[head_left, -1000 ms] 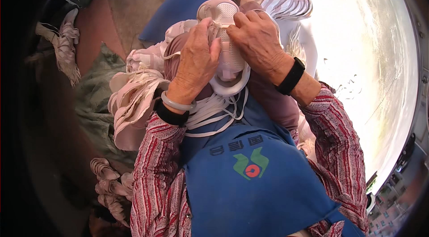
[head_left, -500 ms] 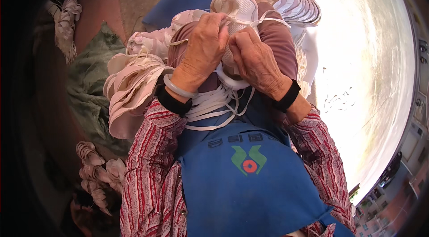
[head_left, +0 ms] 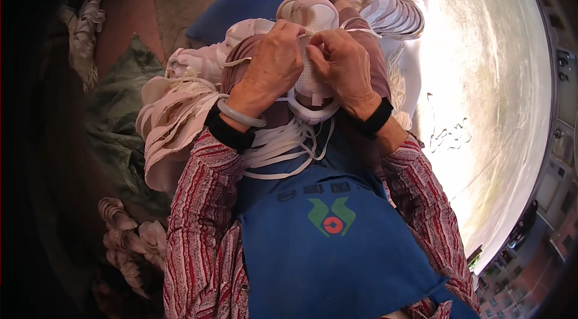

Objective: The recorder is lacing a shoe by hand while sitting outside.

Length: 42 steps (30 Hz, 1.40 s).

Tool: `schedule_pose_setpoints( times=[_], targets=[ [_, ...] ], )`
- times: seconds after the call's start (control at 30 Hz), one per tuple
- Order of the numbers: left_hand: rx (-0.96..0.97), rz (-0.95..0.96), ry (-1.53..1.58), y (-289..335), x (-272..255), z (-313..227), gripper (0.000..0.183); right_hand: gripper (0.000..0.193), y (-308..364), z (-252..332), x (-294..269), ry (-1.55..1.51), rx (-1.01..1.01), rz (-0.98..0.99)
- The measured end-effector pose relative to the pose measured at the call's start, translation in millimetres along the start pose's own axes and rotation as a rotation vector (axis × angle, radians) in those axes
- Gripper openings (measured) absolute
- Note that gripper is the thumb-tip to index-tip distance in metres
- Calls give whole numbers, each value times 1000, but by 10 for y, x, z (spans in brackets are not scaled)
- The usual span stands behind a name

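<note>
A white and pale pink mesh shoe upper [head_left: 322,17] lies across my lap, its toe pointing away from me. My left hand [head_left: 274,60] is closed over its left side, fingertips pinching a white shoelace, and a lace end [head_left: 236,62] trails out to the left. Close beside it, my right hand [head_left: 344,66] is closed with thumb and forefinger pinched at the lace, over the shoe's right side. Another lace end [head_left: 366,32] runs out beyond that hand. Which eyelet the lace passes through is hidden by my fingers. A bundle of loose white laces [head_left: 280,145] rests on my blue apron [head_left: 337,265].
Nested shoe uppers [head_left: 171,123] are stacked at my left thigh, with more uppers [head_left: 195,63] beyond them. Another long stack [head_left: 394,3] lies at the far right. Green sacking [head_left: 117,120] and several bundled shoe parts [head_left: 129,235] lie on the left. Bright ground [head_left: 481,108] stretches to the right.
My right hand has moved up and turned, its fingertips now near my left hand's at the lace. The right lace end shows less. The whole view has shifted slightly.
</note>
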State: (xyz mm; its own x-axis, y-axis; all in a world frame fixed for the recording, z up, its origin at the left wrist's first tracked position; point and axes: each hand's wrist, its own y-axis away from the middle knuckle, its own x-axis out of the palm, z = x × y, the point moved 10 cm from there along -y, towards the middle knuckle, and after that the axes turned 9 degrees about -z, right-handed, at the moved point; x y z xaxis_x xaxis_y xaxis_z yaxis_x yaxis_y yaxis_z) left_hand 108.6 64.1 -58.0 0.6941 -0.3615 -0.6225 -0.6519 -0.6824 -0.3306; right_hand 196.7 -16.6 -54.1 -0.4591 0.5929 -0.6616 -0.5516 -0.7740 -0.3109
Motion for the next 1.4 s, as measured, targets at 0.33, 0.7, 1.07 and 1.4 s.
schedule_pose_setpoints(
  times=[0.33, 0.7, 1.07, 1.4],
  targets=[
    [-74, 52, 86, -47, -8, 80, 18, 16, 29, 214, -66, 123, -86, -87],
    [-109, 25, 57, -28, -3, 96, 18, 16, -84, 197, 133, 317, -164, 47],
    [-120, 80, 52, -55, 59, 152, 17, 17, -81, 213, 113, 335, -170, 23],
    [187, -58, -287, -2, -64, -236, 17, 18, -89, 143, 150, 317, -163, 15]
  ],
)
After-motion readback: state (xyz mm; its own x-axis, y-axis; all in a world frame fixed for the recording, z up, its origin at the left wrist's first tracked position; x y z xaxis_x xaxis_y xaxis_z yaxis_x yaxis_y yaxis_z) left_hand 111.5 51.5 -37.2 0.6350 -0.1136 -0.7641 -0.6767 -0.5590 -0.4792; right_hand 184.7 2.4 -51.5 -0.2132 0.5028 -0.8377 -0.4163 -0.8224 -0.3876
